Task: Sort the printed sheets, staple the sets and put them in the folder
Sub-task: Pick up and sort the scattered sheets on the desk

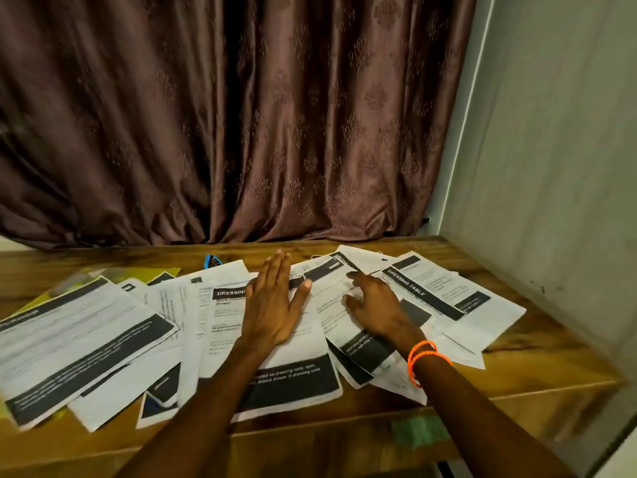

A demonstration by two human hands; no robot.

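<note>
On the desk, far left: yellow folder [162,273] under the printed sheets [86,339]
Behind sheets: blue stapler [212,261]
Centre: left hand [272,305] flat, fingers straight, pressing a sheet
Right: right hand [375,305], fingers spread, resting on overlapping sheets; orange bands [422,357] at wrist
Underneath: wooden desk [537,357]

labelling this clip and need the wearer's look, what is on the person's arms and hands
Both forearms are bare, with no sleeves in view. The left hand wears nothing: no ring, watch or glove shows. The right hand is also ungloved, and its wrist carries thin bright orange bands, looped round more than once. No rings show on the fingers of either hand.
</note>
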